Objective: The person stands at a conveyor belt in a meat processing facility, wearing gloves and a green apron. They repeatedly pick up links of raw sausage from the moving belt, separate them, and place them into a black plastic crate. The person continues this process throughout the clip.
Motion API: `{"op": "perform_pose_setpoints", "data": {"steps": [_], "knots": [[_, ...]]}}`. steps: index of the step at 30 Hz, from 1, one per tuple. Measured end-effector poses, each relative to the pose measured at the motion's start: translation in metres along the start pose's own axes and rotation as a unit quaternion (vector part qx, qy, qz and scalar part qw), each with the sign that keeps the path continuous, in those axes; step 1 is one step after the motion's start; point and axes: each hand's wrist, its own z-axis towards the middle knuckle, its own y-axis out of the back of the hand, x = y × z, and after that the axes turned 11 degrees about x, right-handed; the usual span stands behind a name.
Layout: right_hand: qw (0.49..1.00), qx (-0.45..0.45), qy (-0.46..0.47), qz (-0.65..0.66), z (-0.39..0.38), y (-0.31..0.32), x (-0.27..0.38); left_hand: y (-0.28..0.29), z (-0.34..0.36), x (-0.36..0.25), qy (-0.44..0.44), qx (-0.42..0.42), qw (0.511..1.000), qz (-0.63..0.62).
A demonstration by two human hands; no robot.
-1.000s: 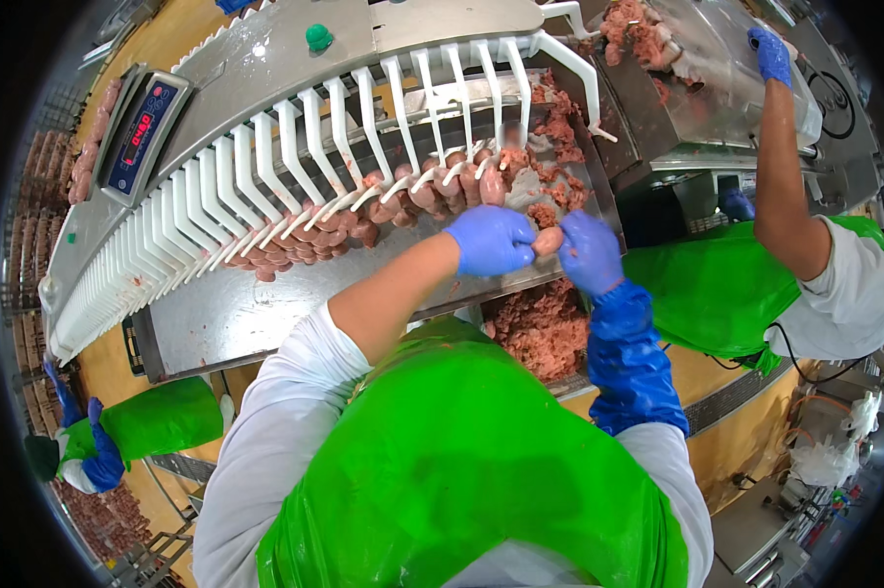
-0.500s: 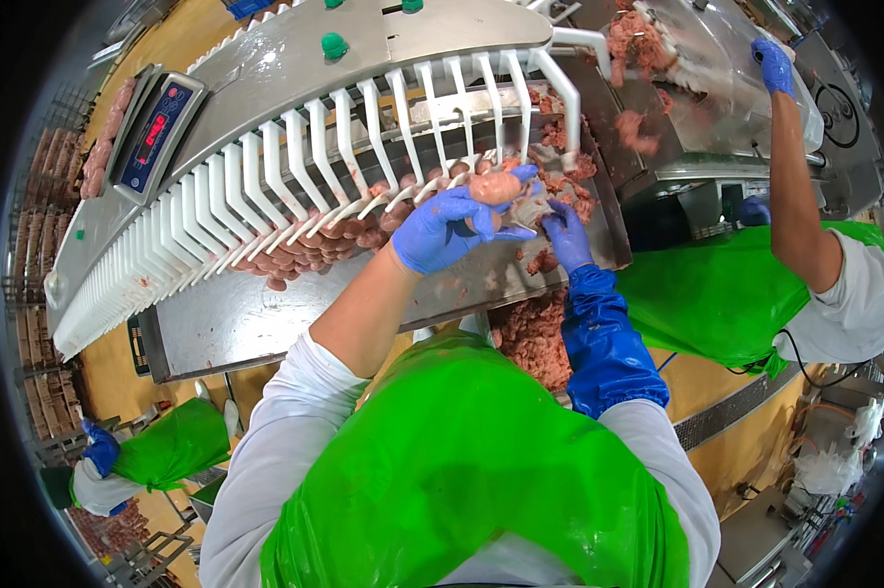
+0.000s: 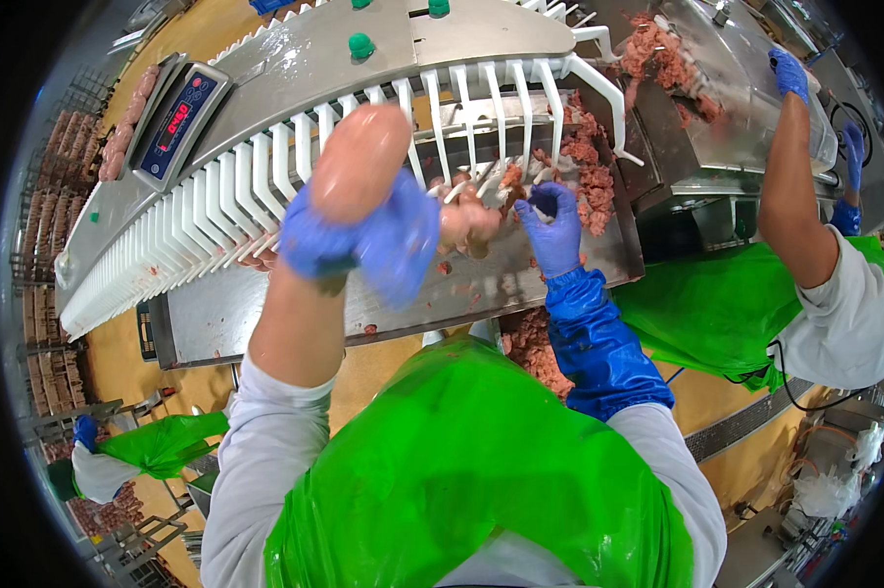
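Raised close in front of me, my left hand (image 3: 358, 235), in a blue glove and smeared by motion, is closed around a thick pink sausage (image 3: 363, 162) that sticks up out of it. More linked sausages (image 3: 469, 223) run to its right, above the steel tray (image 3: 236, 318). At the tray's right part, my right hand (image 3: 553, 230), gloved in blue with a blue sleeve, has thumb and fingers curled together. What lies between its fingertips is too small to make out. White curved prongs (image 3: 466, 118) of a rack stand just beyond both hands.
Minced meat (image 3: 597, 171) lies at the tray's right end, and more (image 3: 535, 353) sits below it. A scale (image 3: 179, 122) with sausages (image 3: 128, 127) beside it stands at the left. Co-workers in green aprons are at the right (image 3: 716, 304) and far left (image 3: 163, 446).
My left hand has moved left and up toward me with a sausage. My right hand has stayed near the minced meat, its fingers now curled. The right co-worker's second hand has risen into view.
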Motion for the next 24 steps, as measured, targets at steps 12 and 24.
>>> {"op": "perform_pose_setpoints", "data": {"steps": [12,24], "knots": [[0.772,0.384,0.121,-0.491,0.098,0.036,0.099,-0.019,-0.069,0.029,0.374,-0.082,0.922,0.061],[0.856,0.337,0.172,-0.352,0.066,0.043,0.112,-0.002,-0.093,0.081,0.501,-0.145,0.847,0.100]]}}
